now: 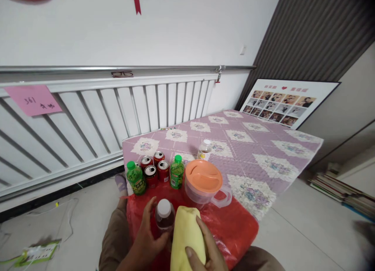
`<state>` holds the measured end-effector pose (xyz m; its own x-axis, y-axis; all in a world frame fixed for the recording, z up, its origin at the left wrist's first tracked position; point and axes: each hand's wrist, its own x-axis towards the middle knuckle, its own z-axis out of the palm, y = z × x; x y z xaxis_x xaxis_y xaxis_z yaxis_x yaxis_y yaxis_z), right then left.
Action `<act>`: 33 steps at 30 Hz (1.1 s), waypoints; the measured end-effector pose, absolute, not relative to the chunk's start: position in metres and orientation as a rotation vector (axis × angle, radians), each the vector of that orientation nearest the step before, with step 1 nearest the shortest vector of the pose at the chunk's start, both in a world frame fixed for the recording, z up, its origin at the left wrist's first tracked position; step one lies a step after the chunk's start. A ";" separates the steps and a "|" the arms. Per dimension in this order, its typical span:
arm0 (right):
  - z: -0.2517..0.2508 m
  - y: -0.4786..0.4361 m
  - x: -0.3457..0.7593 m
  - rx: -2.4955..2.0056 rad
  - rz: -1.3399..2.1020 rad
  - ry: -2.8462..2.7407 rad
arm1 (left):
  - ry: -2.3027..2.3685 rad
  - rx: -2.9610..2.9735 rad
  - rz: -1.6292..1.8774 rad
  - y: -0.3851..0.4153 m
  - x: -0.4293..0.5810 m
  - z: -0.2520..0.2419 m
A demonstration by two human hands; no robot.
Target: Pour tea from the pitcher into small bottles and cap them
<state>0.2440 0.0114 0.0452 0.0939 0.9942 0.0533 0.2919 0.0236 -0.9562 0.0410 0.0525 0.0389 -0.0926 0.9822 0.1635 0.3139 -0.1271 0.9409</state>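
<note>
My left hand (148,236) is wrapped round a small white-capped bottle (164,215) of dark drink, held upright over the red plastic sheet (234,228). My right hand (206,247) grips a folded yellow cloth (184,236) that presses against the bottle's right side. Just beyond stand a clear pitcher with an orange lid (204,177), two green bottles (135,178) (177,172), several red cans (152,168) and a small clear bottle (204,149).
The things stand on a low table with a purple flowered cover (263,146). A white radiator (102,111) with a pink note (33,99) runs behind it. A photo board (281,103) leans at the right, books (340,189) lie on the floor, and a green packet (35,253) at the left.
</note>
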 end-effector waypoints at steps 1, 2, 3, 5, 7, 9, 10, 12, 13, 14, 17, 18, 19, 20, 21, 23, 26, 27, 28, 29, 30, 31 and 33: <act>0.047 0.016 0.245 -1.433 0.971 -1.354 | 1.433 1.516 1.226 0.054 0.038 0.040; 0.049 0.020 0.245 -1.430 0.994 -1.362 | 1.418 1.524 1.198 0.055 0.035 0.043; 0.052 0.024 0.245 -1.429 1.010 -1.377 | 1.410 1.526 1.164 0.057 0.033 0.046; 0.057 0.031 0.242 -1.421 1.019 -1.423 | 1.401 1.522 1.114 0.058 0.032 0.052; 0.059 0.035 0.237 -1.412 1.002 -1.461 | 1.409 1.523 1.118 0.057 0.034 0.054; 0.057 0.038 0.232 -1.425 0.996 -1.481 | 1.467 1.514 1.167 0.054 0.038 0.050; 0.054 0.040 0.231 -1.447 0.994 -1.479 | 1.510 1.498 1.195 0.053 0.040 0.046; 0.048 0.042 0.230 -1.503 0.998 -1.470 | 1.577 1.467 1.233 0.049 0.042 0.037; 0.044 0.043 0.231 -1.527 1.001 -1.469 | 1.586 1.466 1.244 0.048 0.042 0.033; 0.041 0.044 0.232 -1.543 1.004 -1.472 | 1.574 1.479 1.247 0.047 0.041 0.030; 0.035 0.044 0.239 -1.551 1.016 -1.477 | 1.469 1.567 1.196 0.049 0.030 0.031; 0.036 0.043 0.241 -1.547 1.021 -1.471 | 1.422 1.596 1.164 0.051 0.025 0.035; 0.037 0.043 0.243 -1.541 1.026 -1.461 | 1.368 1.618 1.131 0.054 0.020 0.040; 0.039 0.042 0.245 -1.533 1.029 -1.444 | 1.307 1.630 1.102 0.057 0.016 0.046; 0.043 0.040 0.245 -1.525 1.029 -1.425 | 1.241 1.635 1.075 0.059 0.013 0.053; 0.051 0.036 0.242 -1.497 1.038 -1.398 | 1.157 1.622 1.014 0.063 0.009 0.066; 0.060 0.032 0.232 -1.430 1.047 -1.412 | 1.192 1.621 0.922 0.064 0.013 0.074; 0.060 0.031 0.228 -1.412 1.040 -1.422 | 1.229 1.626 0.925 0.063 0.016 0.073; 0.060 0.032 0.225 -1.405 1.029 -1.428 | 1.270 1.624 0.954 0.061 0.019 0.071; 0.058 0.033 0.222 -1.412 1.018 -1.429 | 1.315 1.614 1.008 0.060 0.023 0.068; 0.055 0.035 0.221 -1.428 1.014 -1.427 | 1.368 1.592 1.073 0.058 0.027 0.063; 0.052 0.038 0.222 -1.449 1.016 -1.427 | 1.425 1.561 1.134 0.055 0.031 0.058; 0.046 0.042 0.226 -1.486 1.021 -1.429 | 1.516 1.511 1.202 0.052 0.035 0.050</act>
<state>0.2260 0.0423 0.0461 0.0287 0.9995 -0.0146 0.3375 -0.0234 -0.9410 0.0353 0.0515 0.0496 -0.1011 0.9846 0.1429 0.3635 -0.0972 0.9265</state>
